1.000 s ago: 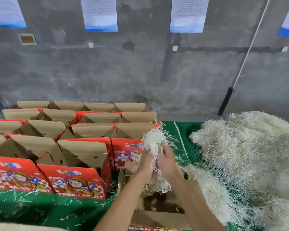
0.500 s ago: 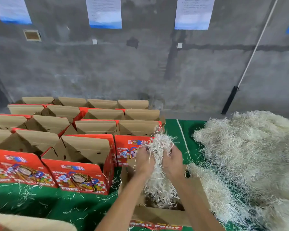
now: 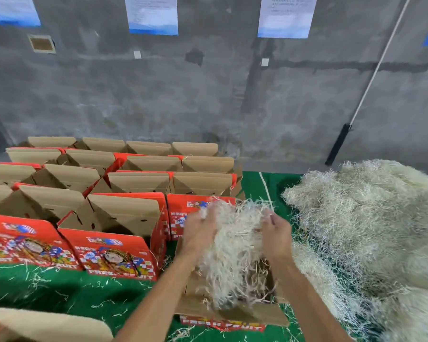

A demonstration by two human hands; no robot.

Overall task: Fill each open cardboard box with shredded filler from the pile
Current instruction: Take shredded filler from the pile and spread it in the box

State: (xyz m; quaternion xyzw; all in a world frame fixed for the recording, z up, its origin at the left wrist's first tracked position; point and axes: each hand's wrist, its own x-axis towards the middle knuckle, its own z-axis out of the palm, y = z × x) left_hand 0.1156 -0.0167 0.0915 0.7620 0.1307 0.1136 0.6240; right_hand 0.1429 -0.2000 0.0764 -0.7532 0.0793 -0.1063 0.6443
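We grasp the filler clump (image 3: 235, 233) between left hand (image 3: 199, 233) and right hand (image 3: 274, 236), directly above the open box (image 3: 232, 314), so it drops inside.

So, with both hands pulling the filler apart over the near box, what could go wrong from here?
1. The clump of filler is wider than the near box, so strands may fall onto the green cloth, where loose bits already lie.
2. The left hand and right hand have only a loose grip, so the clump could drop unevenly.
3. Trailing strands may tangle with the pile beside the box.
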